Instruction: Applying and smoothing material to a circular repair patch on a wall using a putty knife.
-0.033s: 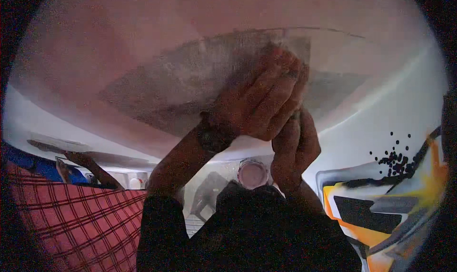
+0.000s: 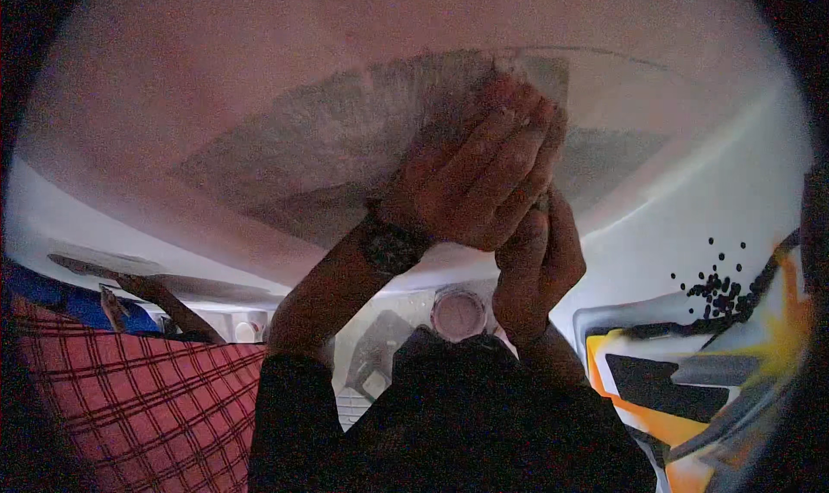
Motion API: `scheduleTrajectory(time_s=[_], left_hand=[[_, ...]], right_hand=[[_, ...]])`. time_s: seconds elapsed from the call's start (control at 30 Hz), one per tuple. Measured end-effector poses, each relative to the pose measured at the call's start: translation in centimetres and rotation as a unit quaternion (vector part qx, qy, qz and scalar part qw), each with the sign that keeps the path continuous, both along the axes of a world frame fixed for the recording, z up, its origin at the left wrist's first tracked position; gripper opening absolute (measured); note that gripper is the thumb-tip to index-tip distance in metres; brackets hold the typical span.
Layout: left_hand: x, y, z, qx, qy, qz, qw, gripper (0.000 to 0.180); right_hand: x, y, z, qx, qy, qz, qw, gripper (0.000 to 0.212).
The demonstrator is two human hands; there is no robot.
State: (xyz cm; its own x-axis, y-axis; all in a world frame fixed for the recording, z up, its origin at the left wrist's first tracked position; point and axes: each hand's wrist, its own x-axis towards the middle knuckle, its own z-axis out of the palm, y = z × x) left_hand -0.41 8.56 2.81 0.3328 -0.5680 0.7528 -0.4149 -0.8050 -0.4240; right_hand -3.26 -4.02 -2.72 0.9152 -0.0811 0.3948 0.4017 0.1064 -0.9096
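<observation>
My left hand (image 2: 479, 178) is raised against a pinkish wall (image 2: 345, 14), over a grey fan-shaped patch (image 2: 319, 135). Its fingers are bent and pressed together. A reddish spot shows at the fingertips, too dark and blurred to name. A dark watch or band (image 2: 393, 244) circles the wrist. Just below and to the right, my right hand (image 2: 540, 255) is closed, its fingertips hidden behind the left hand. Whatever either hand holds cannot be made out.
A round pinkish container (image 2: 458, 314) is in the middle, below my hands. On the left is a pink checked cloth (image 2: 147, 407), with another person's forearm (image 2: 173, 307) beyond it. An orange, yellow and black painted design (image 2: 673, 385) covers the lower right surface.
Both my hands have shifted very slightly, the left one a little to the right. They stay together on the same patch.
</observation>
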Motion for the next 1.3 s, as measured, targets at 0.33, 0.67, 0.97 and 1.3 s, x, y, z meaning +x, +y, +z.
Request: scheduleTrajectory(time_s=[0.33, 0.67, 0.97, 1.3], left_hand=[[0.6, -0.8, -0.8, -0.028, 0.003, 0.002, 1.000, 0.036], [-0.1, -0.9, -1.0, -0.045, 0.028, -0.010, 0.999, 0.036], [0.7, -0.5, 0.3, -0.026, 0.020, -0.004, 0.999, 0.034], [-0.7, 0.1, 0.7, -0.040, -0.042, -0.026, 0.998, 0.032]], right_hand=[[0.8, -0.9, -0.7, 0.003, -0.007, 0.012, 1.000, 0.029], [0.7, -1.0, -1.2, -0.024, -0.012, -0.004, 1.000, 0.028], [1.0, -0.5, -0.7, 0.032, -0.040, 0.022, 0.998, 0.035], [0.1, -0.3, 0.0, 0.003, -0.016, 0.050, 0.999, 0.031]])
